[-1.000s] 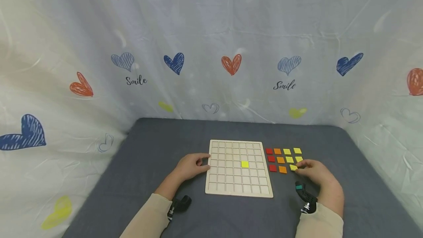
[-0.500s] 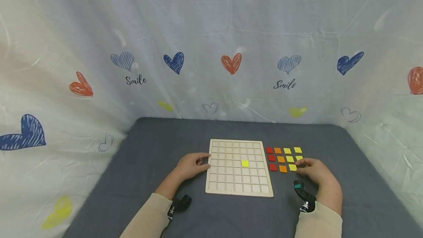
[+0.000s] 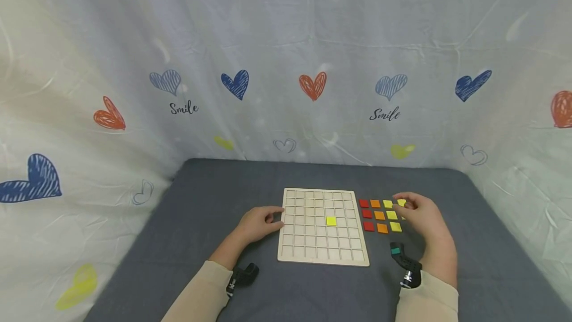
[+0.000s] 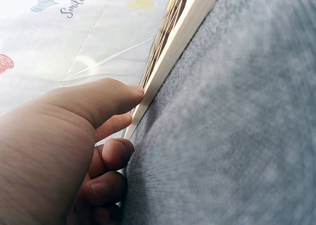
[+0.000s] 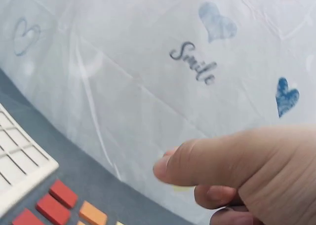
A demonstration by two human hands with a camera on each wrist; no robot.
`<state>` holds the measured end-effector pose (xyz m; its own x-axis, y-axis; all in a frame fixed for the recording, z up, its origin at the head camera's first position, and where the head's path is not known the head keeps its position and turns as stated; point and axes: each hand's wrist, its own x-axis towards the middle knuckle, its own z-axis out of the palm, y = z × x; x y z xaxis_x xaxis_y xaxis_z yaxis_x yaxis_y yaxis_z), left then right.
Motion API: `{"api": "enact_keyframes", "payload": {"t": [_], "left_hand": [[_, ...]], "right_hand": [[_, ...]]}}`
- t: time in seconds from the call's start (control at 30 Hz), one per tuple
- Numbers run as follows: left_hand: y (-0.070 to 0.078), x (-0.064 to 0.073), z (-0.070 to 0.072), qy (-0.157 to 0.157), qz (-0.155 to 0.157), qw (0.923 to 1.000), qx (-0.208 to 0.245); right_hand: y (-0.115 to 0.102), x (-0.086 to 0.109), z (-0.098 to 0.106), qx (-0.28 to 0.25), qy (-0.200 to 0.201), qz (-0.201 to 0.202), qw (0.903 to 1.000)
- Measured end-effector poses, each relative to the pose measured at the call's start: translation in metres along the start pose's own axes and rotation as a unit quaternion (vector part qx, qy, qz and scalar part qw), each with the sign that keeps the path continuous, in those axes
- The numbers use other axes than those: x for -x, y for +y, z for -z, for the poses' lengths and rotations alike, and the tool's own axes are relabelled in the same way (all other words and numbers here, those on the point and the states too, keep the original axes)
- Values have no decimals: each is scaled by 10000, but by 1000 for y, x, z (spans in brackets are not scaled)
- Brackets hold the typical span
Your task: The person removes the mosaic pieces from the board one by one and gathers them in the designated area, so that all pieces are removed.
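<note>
A pale wooden grid board [image 3: 308, 263] lies flat, with one yellow tile [image 3: 331, 221] in a cell right of its middle. My left hand [image 3: 255, 225] rests thumb and forefinger tips against the board's left edge; the left wrist view shows the thumb [image 4: 116, 99] at the rim and the other fingers loosely bent. Over the right end of the loose tiles hovers my right hand [image 3: 421, 215], thumb and forefinger slightly bent and nothing visible between them. It partly covers the outermost yellow tiles. In the right wrist view the thumb [image 5: 197, 163] hides most of the forefinger.
Right of the board lie columns of red tiles [image 3: 367, 214], orange tiles [image 3: 379, 215] and yellow tiles [image 3: 391, 215]. Everything sits on a dark grey cloth-covered table [image 3: 237, 183]. A white curtain [image 3: 348, 29] printed with hearts hangs behind and at the sides.
My right hand has left the front yellow tile, which now sits straighter in its column, and has risen away toward the back tiles. The left hand has stayed at the board's edge.
</note>
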<state>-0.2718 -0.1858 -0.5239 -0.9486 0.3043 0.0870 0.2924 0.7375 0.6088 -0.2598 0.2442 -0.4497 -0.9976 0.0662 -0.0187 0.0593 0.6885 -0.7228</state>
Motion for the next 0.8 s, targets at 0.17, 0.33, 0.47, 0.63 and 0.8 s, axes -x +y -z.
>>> {"api": "enact_keyframes", "payload": {"t": [0.17, 0.33, 0.47, 0.63, 0.8], "left_hand": [[0, 0, 1, 7, -16, 10000, -20], [1, 0, 2, -17, -28, 10000, -30], [0, 0, 2, -16, -34, 10000, -36], [0, 0, 1, 16, -47, 10000, -43], [-1, 1, 1, 34, -71, 10000, -23]], "right_hand": [[-21, -5, -13, -143, 63, 398, 9991], [-38, -9, -28, -392, -210, 632, 9970], [-47, -13, -43, -512, -560, 748, 9943], [-52, -17, -66, -246, -920, 928, 9911], [-54, -20, -85, -227, -1363, 842, 9868]]}}
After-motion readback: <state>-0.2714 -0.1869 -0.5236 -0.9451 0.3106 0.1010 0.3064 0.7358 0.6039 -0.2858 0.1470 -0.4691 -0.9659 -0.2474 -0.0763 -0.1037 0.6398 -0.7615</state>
